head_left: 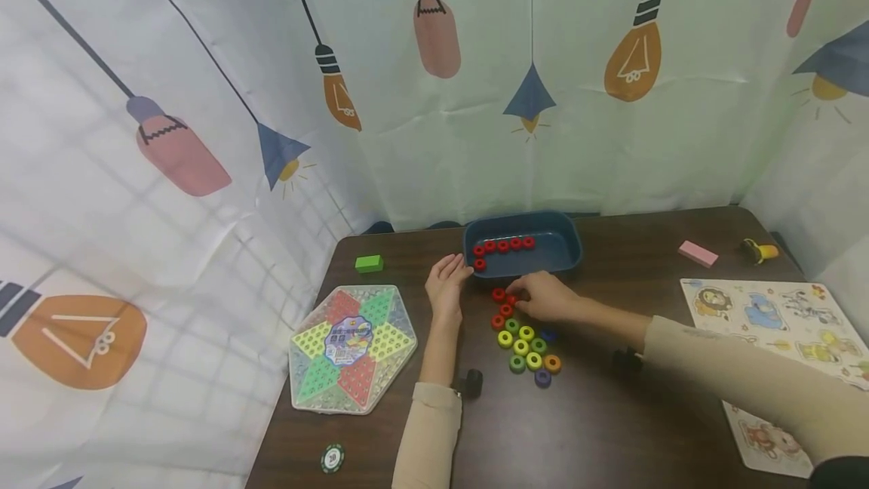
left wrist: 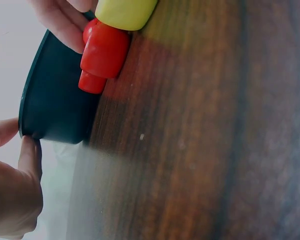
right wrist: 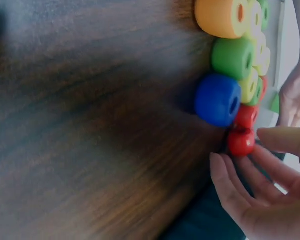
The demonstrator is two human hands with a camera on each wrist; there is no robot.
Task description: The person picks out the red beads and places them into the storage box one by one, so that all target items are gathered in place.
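My left hand (head_left: 448,285) is at the near left corner of a dark blue tray (head_left: 563,266), with extended fingers. In the left wrist view, its thumb and a finger touch the end of the tray (left wrist: 55,95). Several red beads stand along the tray's left and far sides. In front of the tray, my right hand (head_left: 545,296) pinches a red bead (right wrist: 241,142) between thumb and fingers. Beside it are more red beads (head_left: 498,321), then yellow beads (head_left: 520,347), green beads (head_left: 517,364), an orange bead (head_left: 553,364) and a blue bead (right wrist: 217,100).
To the left lie a hexagonal star-patterned board (head_left: 349,349), a green block (head_left: 369,263) and a poker chip (head_left: 333,458). On the right are an animal picture board (head_left: 767,323), a pink block (head_left: 698,253) and a small yellow-and-black object (head_left: 759,250). A patterned curtain (head_left: 475,142) hangs behind.
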